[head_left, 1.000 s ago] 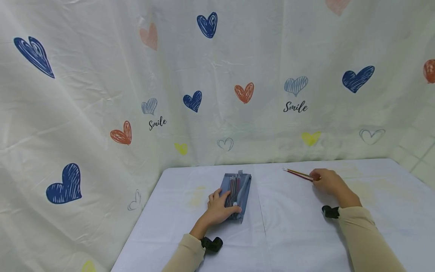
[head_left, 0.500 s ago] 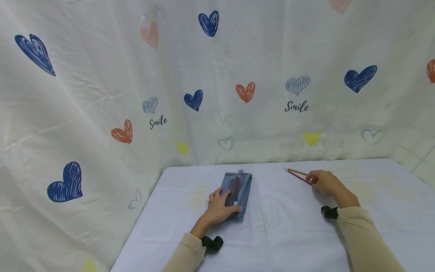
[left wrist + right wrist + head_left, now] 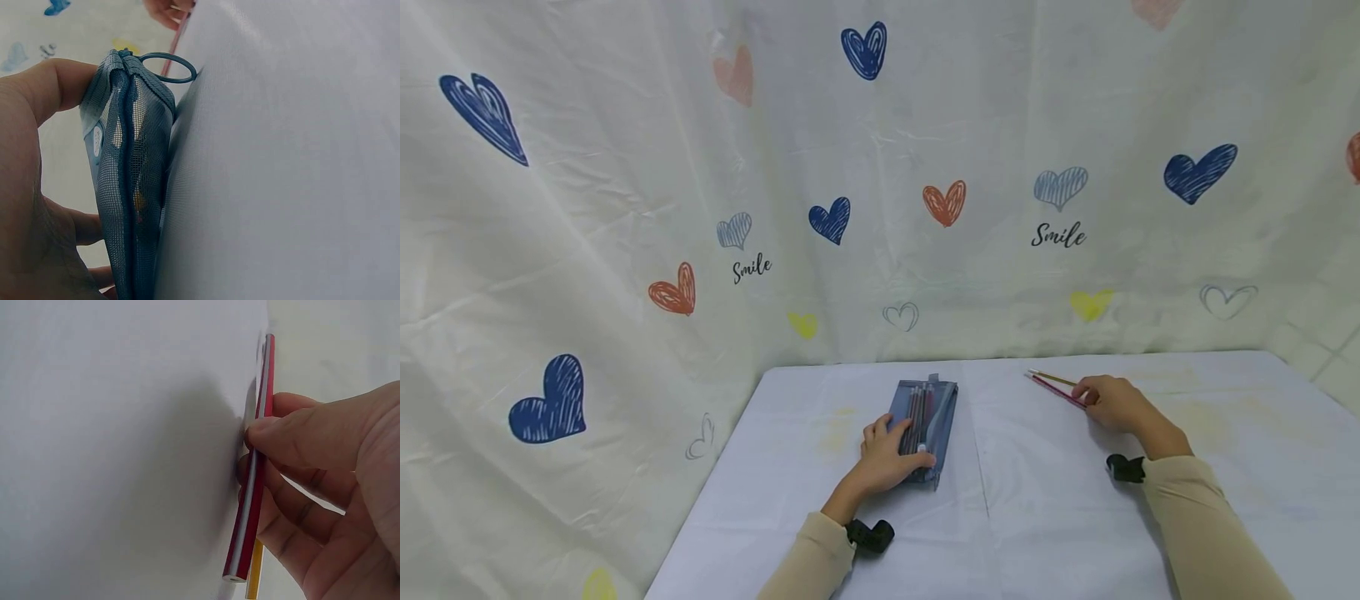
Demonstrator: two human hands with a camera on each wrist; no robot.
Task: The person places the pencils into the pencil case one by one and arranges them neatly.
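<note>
My left hand (image 3: 880,457) rests with spread fingers on a blue mesh pencil case (image 3: 942,421) lying on the table. Several pencils show inside it. In the left wrist view, the thumb touches the case near its zip (image 3: 128,156), and a zip ring (image 3: 178,69) sticks out at that end. Farther right, my right hand (image 3: 1120,404) pinches a red pencil (image 3: 253,487) with a silver stripe between thumb and fingers, just over the table. A yellow pencil (image 3: 255,575) lies beside and behind it; the fingers hide whether they hold that one too.
A white cloth covers the table (image 3: 1037,500). Behind it hangs a pale curtain (image 3: 985,108) printed with hearts and the word Smile. Dark wrist cameras (image 3: 871,537) sit on both wrists.
The right fingers have shifted slightly left along the pencils. The red and yellow pencils, close together before, now spread apart towards the hand. The left hand stays on the case.
</note>
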